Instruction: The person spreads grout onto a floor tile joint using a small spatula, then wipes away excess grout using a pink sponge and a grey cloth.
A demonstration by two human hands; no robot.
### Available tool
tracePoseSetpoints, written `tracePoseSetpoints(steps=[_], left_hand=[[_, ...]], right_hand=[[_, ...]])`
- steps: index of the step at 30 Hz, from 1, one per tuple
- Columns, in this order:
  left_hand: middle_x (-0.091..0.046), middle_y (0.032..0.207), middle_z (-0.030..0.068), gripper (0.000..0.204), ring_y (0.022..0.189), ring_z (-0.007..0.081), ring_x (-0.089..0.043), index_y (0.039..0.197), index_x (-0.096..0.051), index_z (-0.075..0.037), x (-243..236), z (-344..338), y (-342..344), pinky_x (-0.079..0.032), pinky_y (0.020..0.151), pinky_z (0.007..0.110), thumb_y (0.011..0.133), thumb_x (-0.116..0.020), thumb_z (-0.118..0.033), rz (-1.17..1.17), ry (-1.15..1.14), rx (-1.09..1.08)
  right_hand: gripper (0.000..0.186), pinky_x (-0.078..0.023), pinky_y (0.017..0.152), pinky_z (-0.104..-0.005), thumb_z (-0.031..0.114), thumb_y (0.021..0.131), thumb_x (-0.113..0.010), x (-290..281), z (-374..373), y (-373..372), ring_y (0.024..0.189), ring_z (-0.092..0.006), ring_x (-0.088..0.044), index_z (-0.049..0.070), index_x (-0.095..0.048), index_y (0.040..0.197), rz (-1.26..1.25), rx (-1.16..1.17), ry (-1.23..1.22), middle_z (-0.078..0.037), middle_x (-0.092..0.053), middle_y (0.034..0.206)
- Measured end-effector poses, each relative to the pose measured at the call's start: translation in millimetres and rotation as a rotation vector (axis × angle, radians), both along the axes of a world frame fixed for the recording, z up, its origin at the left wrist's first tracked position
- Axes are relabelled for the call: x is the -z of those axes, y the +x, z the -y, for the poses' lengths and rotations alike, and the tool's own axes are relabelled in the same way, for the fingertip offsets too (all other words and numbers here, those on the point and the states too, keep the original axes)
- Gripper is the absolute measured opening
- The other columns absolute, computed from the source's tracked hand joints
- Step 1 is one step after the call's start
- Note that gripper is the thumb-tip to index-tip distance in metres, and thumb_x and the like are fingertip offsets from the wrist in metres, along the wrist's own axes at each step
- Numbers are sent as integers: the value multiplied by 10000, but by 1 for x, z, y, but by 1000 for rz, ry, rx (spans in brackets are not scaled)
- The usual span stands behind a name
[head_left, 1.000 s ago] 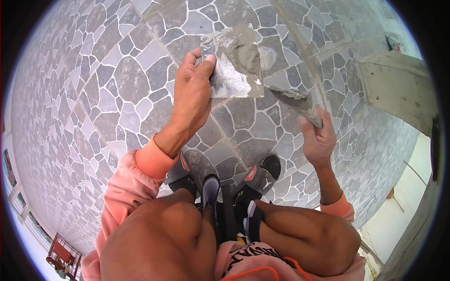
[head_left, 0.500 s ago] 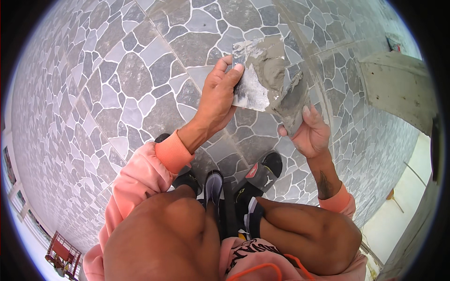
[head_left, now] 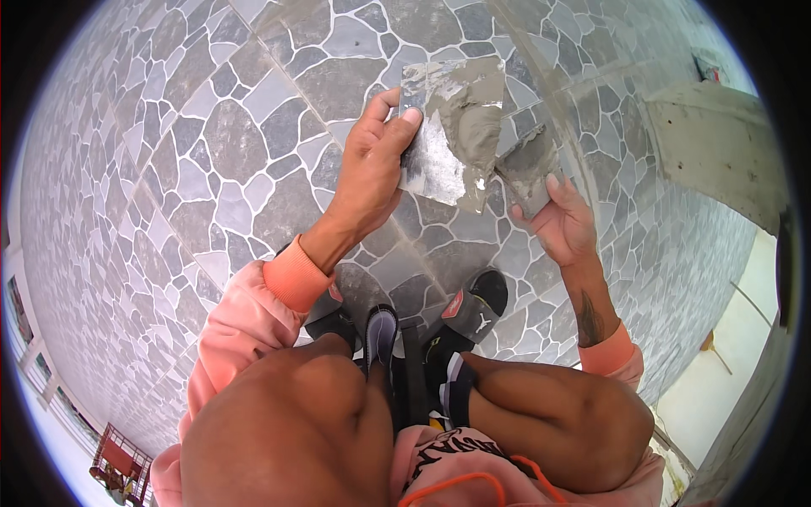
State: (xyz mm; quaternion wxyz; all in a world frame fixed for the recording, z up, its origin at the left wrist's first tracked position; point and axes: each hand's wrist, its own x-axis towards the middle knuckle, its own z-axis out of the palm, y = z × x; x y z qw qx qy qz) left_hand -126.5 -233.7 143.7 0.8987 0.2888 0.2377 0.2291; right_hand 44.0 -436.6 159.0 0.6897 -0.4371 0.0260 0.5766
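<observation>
My left hand [head_left: 372, 156] grips the left edge of a flat, shiny rectangular plate [head_left: 432, 160], thumb on top. Wet grey mortar [head_left: 475, 127] covers the plate's right half in a thick smear. To the right, my right hand [head_left: 564, 224] pinches the lower end of a small flat scraper [head_left: 534, 165] coated in the same grey mortar. Its left corner sits close beside the plate's right edge; whether the two touch I cannot tell. Both pieces are held up over the stone-patterned floor, ahead of my feet.
Grey floor tiles [head_left: 241, 139] with a white-lined stone pattern spread all around. My feet in dark slides [head_left: 477, 308] are below my hands. A grey, mortar-stained board [head_left: 718, 152] stands at the right. A red metal rack [head_left: 120, 460] shows at the lower left.
The scraper has come away from the mortar on the plate, opening a gap along much of its edge. My left hand and the plate have shifted slightly left.
</observation>
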Motion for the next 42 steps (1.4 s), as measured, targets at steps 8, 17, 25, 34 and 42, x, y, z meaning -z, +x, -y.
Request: tracePoseSetpoints(steps=[8, 17, 25, 34, 42], left_hand=[[-622, 1012, 75, 319, 864, 109, -612, 1295, -392, 6, 14, 4, -1, -516, 752, 266, 1003, -457, -104, -179, -30, -78], [-614, 1047, 103, 324, 883, 120, -612, 1292, -375, 25, 3, 8, 4, -515, 764, 271, 1000, -450, -94, -181, -88, -69], [-634, 972, 71, 282, 827, 93, -613, 1259, -414, 8, 14, -1, -4, -509, 717, 245, 999, -459, -93, -177, 39, -52], [-601, 788, 0, 265, 668, 24, -489, 1248, -430, -12, 12, -8, -14, -375, 563, 193, 1002, -481, -99, -367, 791, -94], [-605, 725, 92, 340, 563, 99, -534, 1225, -429, -5, 8, 8, -8, -457, 523, 253, 921, -581, 8, -283, 1201, -142]], right_hand=[[393, -509, 887, -365, -14, 912, -590, -33, -5, -12, 1069, -194, -619, -31, -502, 1294, 824, -18, -302, -116, -615, 1196], [507, -476, 925, -378, -132, 716, -616, -42, -23, -34, 1074, -310, -612, -22, -575, 1209, 1909, -372, -6, -172, -618, 1183], [406, -508, 862, -413, -41, 821, -586, -13, -5, -2, 1036, -357, -609, -18, -568, 1226, 1803, -437, -231, -172, -620, 1135], [390, -589, 816, -486, 81, 965, -510, -30, -6, -14, 1014, -292, -632, -109, -411, 1290, 223, -83, -277, -202, -579, 1153], [351, -572, 811, -498, 89, 952, -510, -29, -24, -37, 1010, -308, -633, -82, -427, 1247, 47, 16, -205, -195, -571, 1169]])
